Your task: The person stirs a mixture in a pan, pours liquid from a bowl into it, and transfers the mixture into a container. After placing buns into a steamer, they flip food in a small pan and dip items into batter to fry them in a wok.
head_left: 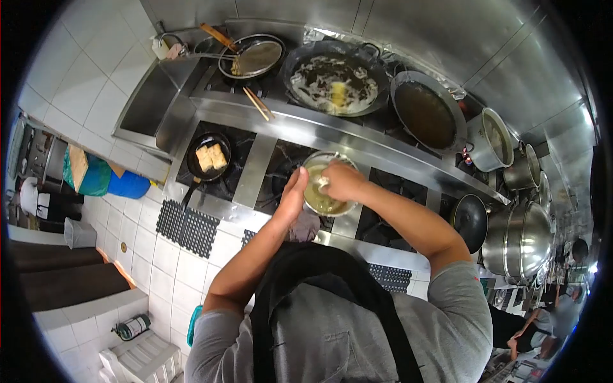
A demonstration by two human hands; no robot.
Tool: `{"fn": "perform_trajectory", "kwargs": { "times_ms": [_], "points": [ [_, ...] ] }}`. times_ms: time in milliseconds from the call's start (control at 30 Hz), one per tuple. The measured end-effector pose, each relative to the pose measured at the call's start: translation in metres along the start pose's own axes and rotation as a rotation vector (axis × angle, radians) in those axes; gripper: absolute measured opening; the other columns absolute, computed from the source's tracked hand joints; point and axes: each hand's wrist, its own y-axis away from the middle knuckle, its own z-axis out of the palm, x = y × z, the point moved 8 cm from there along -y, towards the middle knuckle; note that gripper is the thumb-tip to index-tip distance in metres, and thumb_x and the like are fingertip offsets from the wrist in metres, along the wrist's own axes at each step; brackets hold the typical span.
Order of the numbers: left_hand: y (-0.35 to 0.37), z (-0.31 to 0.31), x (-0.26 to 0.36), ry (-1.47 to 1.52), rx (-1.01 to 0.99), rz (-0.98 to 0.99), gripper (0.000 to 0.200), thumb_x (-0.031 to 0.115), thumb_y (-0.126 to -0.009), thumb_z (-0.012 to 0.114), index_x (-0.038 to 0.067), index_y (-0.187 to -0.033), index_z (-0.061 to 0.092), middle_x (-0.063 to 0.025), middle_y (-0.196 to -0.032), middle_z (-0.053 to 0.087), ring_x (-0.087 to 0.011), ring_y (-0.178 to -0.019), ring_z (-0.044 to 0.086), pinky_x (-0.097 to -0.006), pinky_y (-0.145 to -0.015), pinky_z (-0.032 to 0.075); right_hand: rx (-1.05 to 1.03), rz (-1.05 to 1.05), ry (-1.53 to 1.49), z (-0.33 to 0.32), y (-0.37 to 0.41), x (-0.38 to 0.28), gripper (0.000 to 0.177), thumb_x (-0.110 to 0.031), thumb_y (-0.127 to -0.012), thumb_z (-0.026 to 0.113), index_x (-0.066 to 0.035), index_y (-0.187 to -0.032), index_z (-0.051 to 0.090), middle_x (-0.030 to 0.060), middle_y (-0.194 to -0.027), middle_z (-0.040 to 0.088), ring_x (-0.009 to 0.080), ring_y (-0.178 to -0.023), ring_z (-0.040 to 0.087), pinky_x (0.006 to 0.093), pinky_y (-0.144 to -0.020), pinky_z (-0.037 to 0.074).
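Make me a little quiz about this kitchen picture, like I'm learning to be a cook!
1. How many yellow squares lie in the small black pan? A) one B) two C) five
2. True or false: the left hand grips the handle of the small black pan.
3. Fill in the missing word: the right hand is over the ____ of yellowish liquid.

Key: 1) B. 2) False, it is beside the bowl. 3) bowl.
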Motion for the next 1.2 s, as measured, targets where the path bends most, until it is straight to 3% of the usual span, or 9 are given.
{"fn": "perform_trajectory", "kwargs": {
  "times_ms": [333, 400, 500, 633, 733, 800, 1000, 1100, 1200],
  "points": [
    [-0.004, -0.005, 0.001, -0.054, 0.040, -0.038, 0.092, 0.079, -0.104, 0.046, 0.014, -0.169, 0.037, -0.0122, -0.155, 0.056, -0.0275, -0.139, 0.054, -0.0525, -0.104, 0.048, -0.057, 0.122, -0.077, -0.026, 0.003, -0.008, 0.045, -0.025, -0.081, 0.077, -0.002, -0.120, 0.074, 0.0247, -0.117, 0.074, 0.0422, -0.114, 0.071, 0.0507, -0.101, 0.056],
    [-0.006, -0.007, -0.002, -0.074, 0.052, -0.039, 0.091, 0.078, -0.105, 0.045, 0.014, -0.169, 0.036, -0.0121, -0.154, 0.057, -0.0268, -0.137, 0.055, -0.0510, -0.103, 0.048, -0.140, 0.178, -0.077, -0.027, 0.003, -0.008, 0.052, -0.026, -0.082, 0.077, -0.004, -0.128, 0.074, 0.0235, -0.122, 0.075, 0.0402, -0.116, 0.072, 0.0498, -0.103, 0.056],
    [-0.007, -0.008, -0.001, -0.081, 0.059, -0.042, 0.090, 0.078, -0.105, 0.045, 0.014, -0.169, 0.037, -0.0119, -0.154, 0.058, -0.0253, -0.135, 0.056, -0.0482, -0.101, 0.049, 0.025, 0.117, -0.111, -0.036, 0.001, 0.001, 0.045, -0.027, -0.080, 0.078, -0.005, -0.118, 0.076, 0.0237, -0.115, 0.076, 0.0410, -0.112, 0.073, 0.0503, -0.096, 0.058],
    [-0.011, -0.006, 0.003, -0.067, 0.064, -0.035, 0.088, 0.076, -0.107, 0.044, 0.013, -0.168, 0.038, -0.0126, -0.153, 0.058, -0.0245, -0.135, 0.056, -0.0455, -0.101, 0.050, -0.065, 0.125, -0.115, -0.060, 0.003, -0.010, 0.038, -0.024, -0.079, 0.078, -0.003, -0.110, 0.076, 0.0237, -0.107, 0.077, 0.0427, -0.105, 0.074, 0.0508, -0.091, 0.058],
    [-0.015, -0.001, 0.005, -0.023, 0.042, -0.005, 0.085, 0.074, -0.108, 0.044, 0.013, -0.168, 0.039, -0.0139, -0.153, 0.058, -0.0244, -0.137, 0.056, -0.0449, -0.102, 0.051, 0.073, 0.083, -0.168, -0.077, 0.004, -0.014, 0.035, -0.021, -0.079, 0.078, -0.001, -0.108, 0.075, 0.0236, -0.099, 0.076, 0.0443, -0.099, 0.074, 0.0511, -0.087, 0.058],
    [-0.015, 0.002, 0.012, 0.049, 0.090, 0.036, 0.080, 0.062, -0.111, 0.049, -0.002, -0.159, 0.049, -0.0215, -0.156, 0.057, -0.0279, -0.146, 0.052, -0.0377, -0.121, 0.039, 0.146, 0.060, -0.209, -0.090, 0.005, -0.015, 0.033, -0.021, -0.081, 0.078, 0.000, -0.105, 0.072, 0.0251, -0.098, 0.075, 0.0430, -0.096, 0.074, 0.0489, -0.085, 0.057],
    [-0.029, 0.000, 0.011, -0.081, 0.166, 0.147, 0.077, 0.065, -0.108, 0.051, 0.002, -0.153, 0.057, -0.0242, -0.145, 0.066, -0.0325, -0.139, 0.059, -0.0396, -0.117, 0.043, 0.293, 0.041, -0.374, -0.122, 0.022, -0.023, 0.029, -0.021, -0.086, 0.077, 0.000, -0.106, 0.073, 0.0280, -0.098, 0.074, 0.0458, -0.097, 0.072, 0.0509, -0.084, 0.056],
    [-0.031, -0.001, 0.013, -0.056, 0.192, 0.152, 0.075, 0.063, -0.109, 0.051, 0.001, -0.151, 0.059, -0.0218, -0.140, 0.069, -0.0305, -0.134, 0.062, -0.0390, -0.114, 0.045, 0.140, 0.065, -0.275, -0.089, 0.023, -0.006, 0.029, -0.022, -0.088, 0.077, -0.001, -0.109, 0.076, 0.0252, -0.102, 0.076, 0.0418, -0.097, 0.074, 0.0456, -0.085, 0.057],
    [-0.030, 0.007, 0.019, -0.001, 0.152, 0.133, 0.072, 0.061, -0.110, 0.052, 0.001, -0.149, 0.060, -0.0199, -0.138, 0.070, -0.0275, -0.132, 0.062, -0.0379, -0.113, 0.045, 0.036, 0.075, -0.159, -0.064, 0.020, 0.001, 0.031, -0.024, -0.087, 0.082, 0.001, -0.105, 0.076, 0.0268, -0.104, 0.075, 0.0440, -0.101, 0.074, 0.0502, -0.089, 0.058]
  ]
}}
